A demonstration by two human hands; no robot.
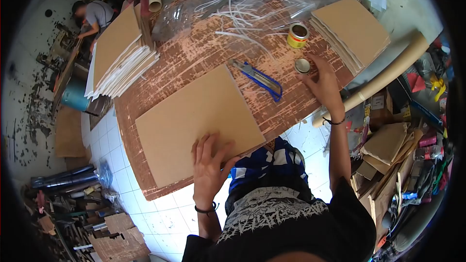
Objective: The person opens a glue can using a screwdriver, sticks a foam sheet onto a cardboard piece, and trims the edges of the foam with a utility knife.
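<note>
My left hand (209,162) rests with spread fingers on the near edge of a brown cardboard sheet (194,121), which lies on the scratched table (179,73). On the right, my right hand (324,80) has its fingers apart beside a small round metal lid (302,66); whether a fingertip touches the lid is unclear. An open yellow tin (297,36) stands just beyond the lid. A blue utility knife (259,79) lies between the sheet and the lid.
Board stacks sit at the table's left (119,53) and right (352,31). White strips (238,14) and clear plastic lie at the far side. A long cardboard tube (388,75) leans along the right edge. A person (97,17) works at the far left.
</note>
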